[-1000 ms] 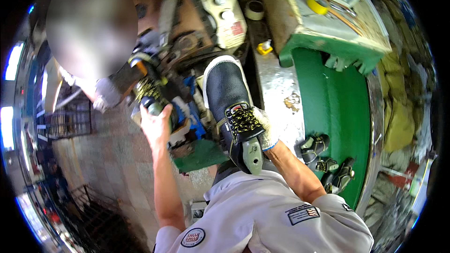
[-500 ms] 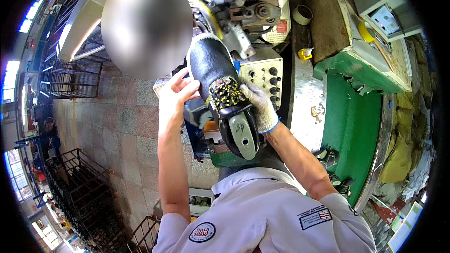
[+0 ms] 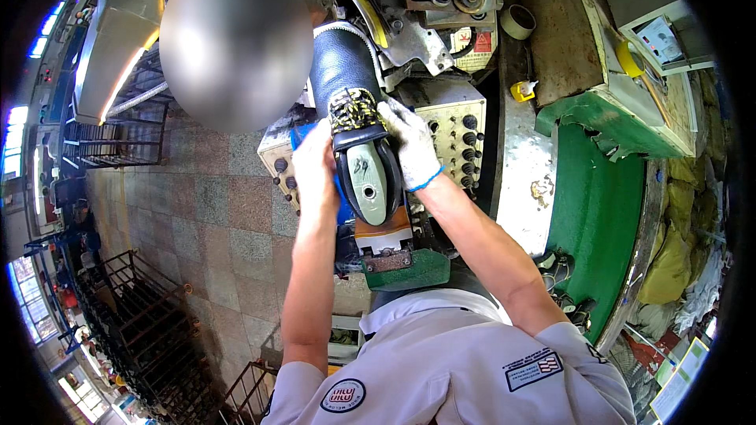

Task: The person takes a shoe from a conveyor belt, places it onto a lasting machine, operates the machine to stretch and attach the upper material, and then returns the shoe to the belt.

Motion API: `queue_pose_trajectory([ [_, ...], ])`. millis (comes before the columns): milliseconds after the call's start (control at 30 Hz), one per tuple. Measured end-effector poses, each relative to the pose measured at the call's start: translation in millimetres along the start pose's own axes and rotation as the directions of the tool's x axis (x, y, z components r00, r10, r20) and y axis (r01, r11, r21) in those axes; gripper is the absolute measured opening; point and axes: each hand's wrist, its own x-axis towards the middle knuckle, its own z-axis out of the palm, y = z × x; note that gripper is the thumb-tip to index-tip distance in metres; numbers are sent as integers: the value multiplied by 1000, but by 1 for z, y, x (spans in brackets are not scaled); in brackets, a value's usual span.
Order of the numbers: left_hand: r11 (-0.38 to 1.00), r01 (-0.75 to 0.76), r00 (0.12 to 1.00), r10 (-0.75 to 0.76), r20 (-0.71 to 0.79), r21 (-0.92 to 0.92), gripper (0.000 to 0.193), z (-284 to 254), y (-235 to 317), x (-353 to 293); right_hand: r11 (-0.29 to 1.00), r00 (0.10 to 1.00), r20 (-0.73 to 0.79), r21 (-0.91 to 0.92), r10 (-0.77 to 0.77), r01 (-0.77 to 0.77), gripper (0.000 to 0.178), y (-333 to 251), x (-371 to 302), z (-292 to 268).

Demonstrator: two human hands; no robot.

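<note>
A black leather shoe (image 3: 344, 67) with yellow-and-black laces is held between my two hands, toe pointing away from me. A grey-green shoe last (image 3: 365, 179) with a round hole fills its heel opening. My bare left hand (image 3: 316, 164) grips the shoe's left side near the heel; its fingertips are partly hidden. On the right side, my right hand (image 3: 408, 142) in a white knitted glove is closed on the shoe beside the laces. The toe is up at the metal machine head (image 3: 378, 8) with its yellow curved band; whether they touch I cannot tell.
Control boxes with black knobs (image 3: 455, 130) flank the shoe. Right of them stand a metal ledge (image 3: 526, 181), a small yellow container (image 3: 522, 91), a tape roll (image 3: 517, 22) and a green-sided bench (image 3: 587, 114). Dark metal racks (image 3: 138, 319) stand left on the tiled floor.
Both hands have carried the shoe left and away from me, farther into the machine, and straightened it. The left hand has moved back along the shoe toward the heel.
</note>
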Motion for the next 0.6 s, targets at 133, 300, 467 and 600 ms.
queue_pose_trajectory([
  [133,954,211,977,-209,31,-214,55,8,-8,-11,990,990,-53,-47,127,-129,41,-7,0,13],
  [300,960,222,971,-202,129,-172,54,3,-8,1,982,978,-94,50,186,-182,41,-1,4,13],
  [467,971,196,970,-172,170,-135,54,1,-8,3,949,964,-79,217,253,-231,37,6,7,12],
  [600,983,141,987,-130,96,-120,56,3,-15,8,968,966,-100,109,237,-226,37,13,8,8],
])
